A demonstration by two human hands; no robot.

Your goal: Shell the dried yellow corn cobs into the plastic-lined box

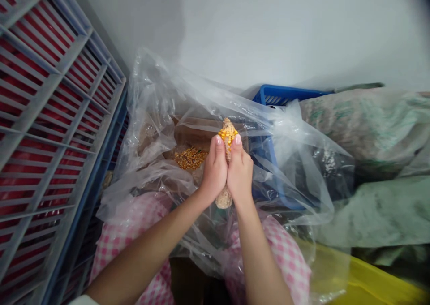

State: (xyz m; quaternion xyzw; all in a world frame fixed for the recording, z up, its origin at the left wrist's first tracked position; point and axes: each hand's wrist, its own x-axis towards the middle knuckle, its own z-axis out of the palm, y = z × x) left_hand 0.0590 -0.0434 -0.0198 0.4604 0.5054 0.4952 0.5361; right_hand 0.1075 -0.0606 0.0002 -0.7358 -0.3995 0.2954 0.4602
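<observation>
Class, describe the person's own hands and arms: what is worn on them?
The left hand and right hand are ungloved, with glossy thumbnails. Both forearms are bare; what looks like a white sleeve edge shows low on the left arm.

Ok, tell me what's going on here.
A person grips a corn cob between the left hand and the right hand, both thumbs against a band of yellow kernels near its far end. The tip and the near end are bare. A pile of loose kernels lies beyond the left hand, amid clear plastic sheeting that drapes partly over the person's legs. A blue plastic basket is to the right.
</observation>
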